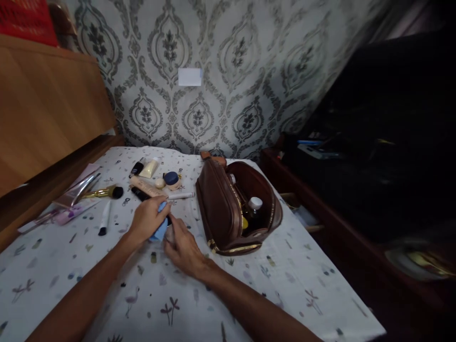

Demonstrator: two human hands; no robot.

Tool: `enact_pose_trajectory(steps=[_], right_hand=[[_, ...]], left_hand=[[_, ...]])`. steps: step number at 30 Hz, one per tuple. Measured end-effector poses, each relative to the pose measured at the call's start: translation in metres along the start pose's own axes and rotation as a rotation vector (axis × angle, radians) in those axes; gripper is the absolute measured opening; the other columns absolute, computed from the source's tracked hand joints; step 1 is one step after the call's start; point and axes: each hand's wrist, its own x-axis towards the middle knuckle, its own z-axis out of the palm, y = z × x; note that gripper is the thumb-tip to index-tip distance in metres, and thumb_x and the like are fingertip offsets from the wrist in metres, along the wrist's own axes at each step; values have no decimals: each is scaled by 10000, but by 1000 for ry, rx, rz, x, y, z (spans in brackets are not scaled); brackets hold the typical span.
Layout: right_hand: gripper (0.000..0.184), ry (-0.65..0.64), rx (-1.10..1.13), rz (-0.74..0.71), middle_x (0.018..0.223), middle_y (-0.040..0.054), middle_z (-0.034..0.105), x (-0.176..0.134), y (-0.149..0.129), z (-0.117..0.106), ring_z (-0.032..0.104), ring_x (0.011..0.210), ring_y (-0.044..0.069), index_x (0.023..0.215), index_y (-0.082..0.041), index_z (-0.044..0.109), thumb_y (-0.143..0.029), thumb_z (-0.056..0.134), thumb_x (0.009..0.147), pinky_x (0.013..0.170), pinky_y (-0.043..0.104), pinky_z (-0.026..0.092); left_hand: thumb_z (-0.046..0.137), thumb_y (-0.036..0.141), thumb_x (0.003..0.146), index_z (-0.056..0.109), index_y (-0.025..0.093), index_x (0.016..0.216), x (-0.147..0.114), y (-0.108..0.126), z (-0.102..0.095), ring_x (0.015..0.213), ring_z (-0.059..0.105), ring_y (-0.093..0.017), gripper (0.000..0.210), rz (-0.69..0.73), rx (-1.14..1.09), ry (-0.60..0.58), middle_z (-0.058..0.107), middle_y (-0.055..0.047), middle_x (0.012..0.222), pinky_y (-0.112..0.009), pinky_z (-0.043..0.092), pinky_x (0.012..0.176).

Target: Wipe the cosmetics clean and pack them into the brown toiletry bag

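Note:
A light blue cloth (160, 231) is bunched in my left hand (147, 221), whose fingers are closed on it. Pressed up against the cloth is a small, clear-looking object with a dark end (170, 233), held by my right hand (187, 251); its kind I cannot make out. Just beyond my hands lie a beige tube (144, 185), a black pen-like stick (139, 193) and a thin white tube (181, 195). To the right stands a brown toiletry bag (216, 209), unzipped, with a white-capped bottle (255, 205) inside.
Farther back sit a cream tube (150, 167), a black-capped bottle (137, 166) and a round navy-lidded jar (171, 179). At left are a gold-handled brush (107, 192), a white tube with black cap (104, 219) and clear pouches (76, 192). A wooden cabinet (50, 104) borders the left.

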Motion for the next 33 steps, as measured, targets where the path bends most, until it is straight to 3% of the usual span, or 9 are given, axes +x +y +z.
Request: enact_pose_trajectory(steps=[5,12,16,21,26,29,33], right_hand=[[671,20,-59,26,1235,143,462,-6,-11,-4,525,1094,264,1490,-171,274,-180,497,858,964,458,500],[602,143,-86,-34,1133,111,548,-3,-9,-4,492,1077,271,1430,-181,426,-194,595,852,985,470,454],[574,194,-75,-51,1083,99,623,1,-2,-4,521,1029,270,1380,-193,504,-215,662,829,944,455,469],[561,257,107,-86,1158,96,661,4,4,-4,574,1060,254,1347,-233,539,-226,710,813,926,418,486],[461,306,301,17,1135,71,665,7,5,-1,610,1004,224,1234,-224,591,-228,682,782,818,342,510],[423,330,414,78,1090,53,662,10,5,0,616,908,189,1168,-210,585,-219,656,751,725,291,509],[375,331,459,97,1067,52,645,12,3,-4,604,859,170,1103,-194,573,-229,655,739,697,273,512]], left_hand=[[627,567,764,527,204,588,10,-2,-10,513,454,-142,416,-218,-513,-159,487,32,538,-240,348,504],[759,609,625,590,170,662,8,4,-1,543,476,-112,473,-420,-880,-304,526,32,596,-216,359,509],[714,648,652,574,170,655,6,5,5,487,431,-100,498,-464,-909,-318,489,40,550,-219,336,470],[599,682,736,565,178,667,4,9,10,511,459,-115,510,-430,-863,-150,495,31,568,-239,387,505],[485,659,837,578,190,785,-3,14,21,673,539,-156,480,-343,-803,-18,552,2,720,-274,462,655],[459,624,875,561,207,842,-7,13,28,826,558,-184,430,-265,-710,-13,566,-15,830,-292,467,798],[410,602,922,510,223,917,-8,6,35,875,550,-187,392,-224,-629,-26,550,-19,887,-300,464,836]])
